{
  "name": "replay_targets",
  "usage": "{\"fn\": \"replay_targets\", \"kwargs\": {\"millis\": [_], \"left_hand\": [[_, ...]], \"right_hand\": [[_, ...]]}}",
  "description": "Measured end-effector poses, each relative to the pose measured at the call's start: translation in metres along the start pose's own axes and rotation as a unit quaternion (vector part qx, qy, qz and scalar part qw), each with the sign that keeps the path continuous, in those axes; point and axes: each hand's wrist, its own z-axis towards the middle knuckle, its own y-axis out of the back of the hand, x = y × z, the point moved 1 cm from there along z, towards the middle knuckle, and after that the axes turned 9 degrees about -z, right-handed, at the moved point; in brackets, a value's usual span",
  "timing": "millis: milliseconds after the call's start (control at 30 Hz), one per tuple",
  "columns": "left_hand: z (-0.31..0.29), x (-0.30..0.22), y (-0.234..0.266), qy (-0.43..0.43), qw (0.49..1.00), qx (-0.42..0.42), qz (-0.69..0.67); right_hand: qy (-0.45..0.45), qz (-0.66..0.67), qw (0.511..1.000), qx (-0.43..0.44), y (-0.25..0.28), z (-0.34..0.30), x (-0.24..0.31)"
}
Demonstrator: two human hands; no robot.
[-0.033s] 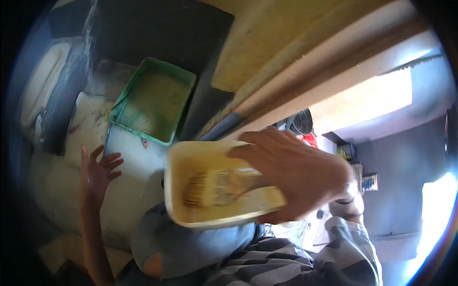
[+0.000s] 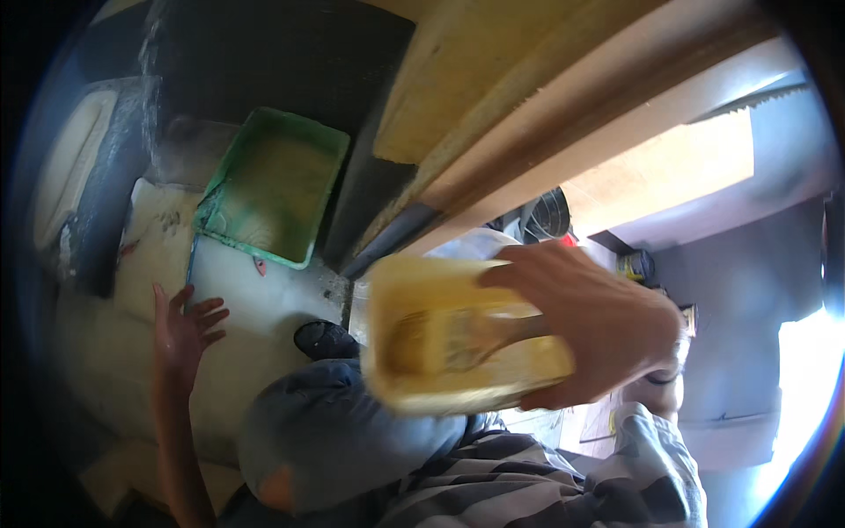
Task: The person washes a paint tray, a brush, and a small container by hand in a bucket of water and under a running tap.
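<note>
Right, my right hand (image 2: 585,317) is clamped over the tub (image 2: 380,330), spanning its right side with the digits reaching toward opposite long edges. That wide straddle probably lets one hand carry the load alone. The tub hangs in front of my body, over the lap, its mouth facing up at me, perhaps so the contents stay in. And in it, a brush (image 2: 409,343), bristles to the left, handle running under my palm! I can't tell whether I'm pinning that handle or it simply lies there; both tub and brush are blurred.

Over to the left hand (image 2: 183,334): fingers spread wide, nothing in it, held out above the pale floor (image 2: 264,339), maybe for balance. Beyond it, the green tray (image 2: 273,207) sits well apart from the tub, a small reddish scrap (image 2: 260,266) just beside its near edge. Overhead, a long beam (image 2: 528,123) slants across.
</note>
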Motion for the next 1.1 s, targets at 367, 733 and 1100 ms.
{"fn": "replay_targets", "kwargs": {"millis": [367,733,1100], "left_hand": [[0.028,0.03,0.063,0.0,0.999,-0.039,0.012],[0.031,0.035,0.073,0.009,0.999,-0.044,0.016],[0.072,0.043,0.14,-0.374,0.651,-0.23,0.619]], "right_hand": [[-0.645,-0.064,0.76,0.053,-0.08,-0.18,-0.127],[-0.658,0.179,0.666,0.302,-0.36,-0.187,-0.121],[-0.709,0.109,0.675,0.171,-0.392,-0.142,-0.068]]}}
